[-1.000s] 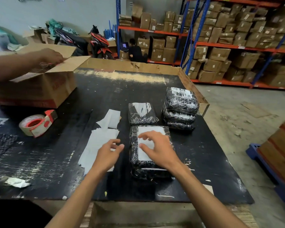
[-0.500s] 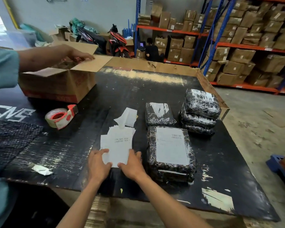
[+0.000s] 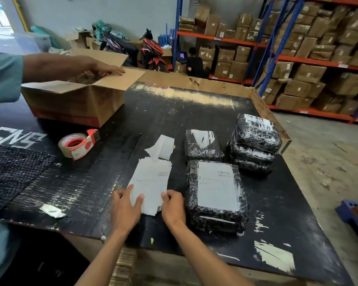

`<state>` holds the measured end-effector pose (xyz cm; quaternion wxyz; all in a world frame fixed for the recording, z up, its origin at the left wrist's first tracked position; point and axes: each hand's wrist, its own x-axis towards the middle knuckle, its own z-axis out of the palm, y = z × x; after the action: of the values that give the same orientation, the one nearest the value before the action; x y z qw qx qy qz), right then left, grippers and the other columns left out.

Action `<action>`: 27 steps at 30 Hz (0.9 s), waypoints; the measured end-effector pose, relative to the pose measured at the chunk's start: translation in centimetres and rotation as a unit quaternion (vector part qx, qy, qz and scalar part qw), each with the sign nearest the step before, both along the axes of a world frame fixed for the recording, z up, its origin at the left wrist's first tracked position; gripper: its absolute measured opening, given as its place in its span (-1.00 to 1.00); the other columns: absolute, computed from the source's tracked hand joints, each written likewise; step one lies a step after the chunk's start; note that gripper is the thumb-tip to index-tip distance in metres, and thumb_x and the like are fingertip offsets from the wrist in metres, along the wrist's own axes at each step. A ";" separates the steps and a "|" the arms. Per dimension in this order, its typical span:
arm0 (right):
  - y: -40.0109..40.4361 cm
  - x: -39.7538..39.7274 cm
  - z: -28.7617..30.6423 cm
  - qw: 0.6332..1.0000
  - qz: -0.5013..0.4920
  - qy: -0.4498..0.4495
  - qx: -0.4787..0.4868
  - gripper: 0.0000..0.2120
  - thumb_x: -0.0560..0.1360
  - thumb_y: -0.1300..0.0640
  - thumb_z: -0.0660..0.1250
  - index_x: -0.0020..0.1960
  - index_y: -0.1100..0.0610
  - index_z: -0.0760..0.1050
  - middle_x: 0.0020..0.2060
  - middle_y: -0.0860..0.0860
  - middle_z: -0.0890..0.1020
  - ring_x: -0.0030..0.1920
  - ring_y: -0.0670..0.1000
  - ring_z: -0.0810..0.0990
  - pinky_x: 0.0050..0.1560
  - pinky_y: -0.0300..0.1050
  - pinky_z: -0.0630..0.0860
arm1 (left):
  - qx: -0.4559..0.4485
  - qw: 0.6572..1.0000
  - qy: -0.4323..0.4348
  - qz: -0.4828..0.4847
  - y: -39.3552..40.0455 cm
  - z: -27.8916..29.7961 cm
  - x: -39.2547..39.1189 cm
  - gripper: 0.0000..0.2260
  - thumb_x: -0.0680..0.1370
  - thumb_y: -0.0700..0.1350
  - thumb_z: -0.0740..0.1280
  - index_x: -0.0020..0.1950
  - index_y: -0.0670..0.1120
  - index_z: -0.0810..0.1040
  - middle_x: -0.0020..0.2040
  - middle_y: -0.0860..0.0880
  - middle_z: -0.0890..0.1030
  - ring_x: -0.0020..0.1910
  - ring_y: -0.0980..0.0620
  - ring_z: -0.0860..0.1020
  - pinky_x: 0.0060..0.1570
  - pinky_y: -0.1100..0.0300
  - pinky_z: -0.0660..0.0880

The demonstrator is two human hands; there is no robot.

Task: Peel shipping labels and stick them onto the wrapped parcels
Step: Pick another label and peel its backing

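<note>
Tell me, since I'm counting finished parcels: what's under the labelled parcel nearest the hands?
The labelled parcel lies on at least one more black-wrapped parcel, whose edge shows below it. That one's top is covered, so any label there cannot be seen.

- Both hands, left [image 3: 126, 209] and right [image 3: 172, 207], pinch the labels [image 3: 151, 182] near the table's [image 3: 277, 219] front edge.
- A labelled parcel [image 3: 215, 195] lies just beside them.

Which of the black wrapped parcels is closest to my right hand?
The labelled parcel beside your right hand; the small parcel and the stack lie farther back.
</note>
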<state>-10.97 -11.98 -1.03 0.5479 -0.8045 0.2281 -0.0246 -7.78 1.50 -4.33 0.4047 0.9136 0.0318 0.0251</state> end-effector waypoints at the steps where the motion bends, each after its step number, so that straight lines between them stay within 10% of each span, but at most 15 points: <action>1: 0.1 -0.2 0.1 1.000 -0.002 -0.007 -0.024 -0.64 0.65 0.14 0.21 -0.32 0.03 0.35 -0.25 0.04 0.48 -0.26 -0.01 0.37 -0.22 -0.10 0.32 | 0.007 1.000 -0.005 0.002 -0.1 -0.1 0.0 -0.55 0.59 0.02 0.29 0.46 -0.08 0.39 0.23 -0.13 0.36 0.21 -0.16 0.43 0.21 -0.01 0.40; 6: 1.3 -1.5 0.8 0.992 -0.010 -0.091 -0.090 -0.79 0.62 0.12 0.26 -0.16 0.12 0.56 -0.22 0.02 0.60 -0.21 0.04 0.54 -0.18 -0.03 0.48 | 0.020 1.000 0.014 -0.011 -0.5 0.4 -0.1 -0.57 0.63 0.04 0.17 0.48 -0.07 0.33 0.25 -0.12 0.30 0.24 -0.12 0.36 0.22 -0.02 0.40; 11: 1.7 -2.9 4.6 0.987 0.003 -0.151 0.063 -0.84 0.67 0.17 0.15 -0.04 0.12 0.45 -0.27 0.18 0.59 -0.56 -0.01 0.51 -0.55 -0.06 0.49 | -0.134 0.988 -0.047 0.058 -1.1 4.5 -1.1 -0.72 0.65 0.03 0.17 0.13 -0.11 0.57 0.16 -0.09 0.45 0.04 -0.07 0.51 -0.01 0.18 0.38; 16: -1.1 -3.8 8.9 0.968 0.002 -0.180 0.176 -0.94 0.65 0.20 0.24 0.05 0.12 0.49 -0.17 0.13 0.69 -0.39 -0.02 0.57 -0.55 -0.15 0.47 | -0.361 0.928 -0.002 -0.091 -0.1 9.7 -1.8 -0.74 0.64 -0.01 0.24 0.00 -0.17 0.60 -0.06 -0.16 0.65 -0.12 -0.06 0.58 -0.16 0.09 0.50; 22: -5.1 -4.5 11.5 0.945 0.051 -0.166 0.277 -0.75 0.51 0.16 0.45 0.18 0.18 0.64 0.07 0.05 0.74 0.08 0.06 0.72 0.11 -0.01 0.64 | -0.366 0.909 0.033 -0.199 -1.0 12.6 -3.2 -0.76 0.60 -0.04 0.28 0.01 -0.15 0.68 -0.19 0.01 0.67 -0.23 0.07 0.54 -0.23 0.21 0.50; 27: -7.7 -4.5 12.3 0.942 -0.013 -0.181 0.284 -0.78 0.52 0.18 0.44 0.16 0.16 0.64 0.07 0.05 0.74 0.10 0.09 0.72 0.03 0.00 0.65 | -0.421 0.882 0.035 -0.209 -2.5 13.2 -4.4 -0.77 0.55 -0.10 0.32 -0.01 -0.24 0.66 -0.26 -0.09 0.63 -0.32 0.03 0.49 -0.30 0.23 0.50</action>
<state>-15.45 -19.65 11.25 0.7850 -0.5948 0.1331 -0.1110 -12.21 -1.03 8.90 0.7454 0.6432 -0.1379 -0.1074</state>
